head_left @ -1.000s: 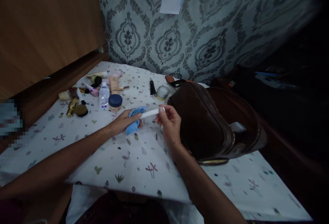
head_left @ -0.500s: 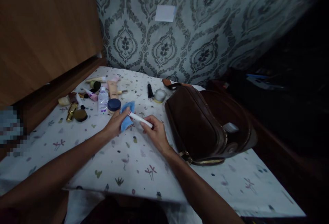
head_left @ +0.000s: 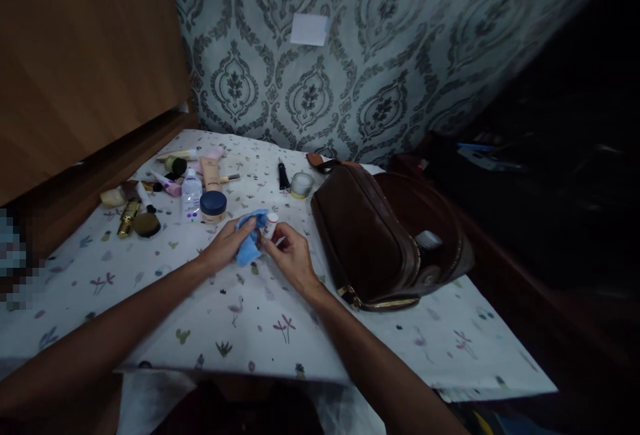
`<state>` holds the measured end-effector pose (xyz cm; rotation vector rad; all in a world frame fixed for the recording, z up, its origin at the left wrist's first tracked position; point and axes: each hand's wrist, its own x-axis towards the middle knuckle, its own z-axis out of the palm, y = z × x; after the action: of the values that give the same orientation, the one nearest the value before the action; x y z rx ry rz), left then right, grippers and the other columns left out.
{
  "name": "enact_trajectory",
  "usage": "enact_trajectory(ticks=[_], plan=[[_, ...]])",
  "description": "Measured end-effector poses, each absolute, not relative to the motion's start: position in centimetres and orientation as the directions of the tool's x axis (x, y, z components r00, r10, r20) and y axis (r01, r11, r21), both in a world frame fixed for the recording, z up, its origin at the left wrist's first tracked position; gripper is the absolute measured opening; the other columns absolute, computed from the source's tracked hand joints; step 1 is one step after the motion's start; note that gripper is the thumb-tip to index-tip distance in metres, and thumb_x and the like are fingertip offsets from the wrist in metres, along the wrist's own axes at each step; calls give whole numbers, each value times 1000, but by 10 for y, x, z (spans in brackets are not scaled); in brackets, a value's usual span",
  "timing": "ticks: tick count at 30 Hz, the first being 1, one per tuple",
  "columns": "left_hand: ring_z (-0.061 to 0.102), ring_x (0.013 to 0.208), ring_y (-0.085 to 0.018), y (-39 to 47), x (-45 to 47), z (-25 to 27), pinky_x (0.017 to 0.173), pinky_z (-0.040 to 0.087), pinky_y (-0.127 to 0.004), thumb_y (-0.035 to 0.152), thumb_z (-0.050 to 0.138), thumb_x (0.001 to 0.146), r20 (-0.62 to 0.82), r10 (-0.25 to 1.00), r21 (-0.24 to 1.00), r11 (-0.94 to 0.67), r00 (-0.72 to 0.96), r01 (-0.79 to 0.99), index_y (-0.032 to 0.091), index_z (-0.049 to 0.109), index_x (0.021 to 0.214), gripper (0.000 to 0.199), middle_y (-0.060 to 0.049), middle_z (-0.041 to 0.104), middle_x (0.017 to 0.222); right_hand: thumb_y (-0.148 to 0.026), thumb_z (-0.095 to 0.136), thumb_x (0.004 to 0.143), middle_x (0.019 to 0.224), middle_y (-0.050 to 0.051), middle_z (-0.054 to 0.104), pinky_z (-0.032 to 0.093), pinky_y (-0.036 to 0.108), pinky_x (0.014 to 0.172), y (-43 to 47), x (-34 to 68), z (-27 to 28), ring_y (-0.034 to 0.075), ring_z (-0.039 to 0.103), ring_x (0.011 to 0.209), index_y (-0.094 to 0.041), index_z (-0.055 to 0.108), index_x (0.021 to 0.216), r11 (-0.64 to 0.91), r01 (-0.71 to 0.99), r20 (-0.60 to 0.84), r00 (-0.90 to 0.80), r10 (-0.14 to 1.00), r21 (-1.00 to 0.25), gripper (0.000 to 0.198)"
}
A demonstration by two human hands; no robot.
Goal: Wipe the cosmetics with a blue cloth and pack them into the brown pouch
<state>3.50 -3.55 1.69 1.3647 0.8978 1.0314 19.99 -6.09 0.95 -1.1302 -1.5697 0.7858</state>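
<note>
Over the middle of the table, my left hand (head_left: 226,243) is closed on a crumpled blue cloth (head_left: 249,250). My right hand (head_left: 291,256) grips a slim white tube (head_left: 271,224) with its fingertips, close against the cloth. The tube's end faces towards me, so little of its length shows. Just left of the cloth stands a jar with a dark blue lid (head_left: 213,204). A clear bottle (head_left: 191,196) and a beige squeeze tube (head_left: 211,174) stand beside that jar.
Brushes, a gold tube (head_left: 129,218) and a round brown-topped item (head_left: 147,224) lie at the left. A small black tube (head_left: 283,175) and a glass jar (head_left: 301,185) sit further back. A brown leather bag (head_left: 365,235) occupies the right. Patterned wallpaper rises behind.
The white tube has turned from lying slantwise between my hands to pointing its end at me. My right hand has come closer to the cloth. The view has shifted slightly.
</note>
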Motion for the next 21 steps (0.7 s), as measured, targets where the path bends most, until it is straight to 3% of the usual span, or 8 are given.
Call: enact_trajectory(ticks=[4, 8, 14, 21], plan=[[50, 69, -13, -40, 36, 21, 62, 41, -22, 52, 59, 89, 159, 919, 972, -209, 360, 104, 16, 65, 94, 37, 1, 58, 77, -37, 69, 76, 77, -1, 62, 47, 24, 60, -58, 197, 13, 13, 57, 67, -22, 55, 82, 289, 20, 290, 68, 955, -957, 22], [52, 70, -13, -42, 37, 24, 65, 43, -22, 49, 65, 85, 132, 890, 978, -189, 436, 90, 15, 65, 91, 34, 0, 59, 77, -38, 74, 71, 77, -1, 62, 48, 24, 59, -57, 198, 19, 12, 57, 66, -22, 53, 84, 295, -143, 285, 84, 955, -945, 30], [48, 52, -10, -41, 43, 24, 48, 37, -22, 55, 73, 77, 21, 931, 998, 2, 364, -63, 16, 64, 77, 40, 1, 58, 62, -50, 63, 83, 71, -2, 54, 46, 21, 50, -70, 213, 47, 12, 54, 62, -21, 56, 82, 328, -48, 322, 97, 942, -944, 29], [47, 49, -9, -48, 87, 60, 45, 38, -19, 57, 77, 72, -7, 884, 968, 123, 468, -219, 17, 56, 68, 46, 3, 51, 53, -43, 65, 87, 76, -2, 56, 50, 24, 55, -99, 251, 96, 12, 57, 63, -24, 61, 101, 479, 99, 489, 127, 863, -872, 24]])
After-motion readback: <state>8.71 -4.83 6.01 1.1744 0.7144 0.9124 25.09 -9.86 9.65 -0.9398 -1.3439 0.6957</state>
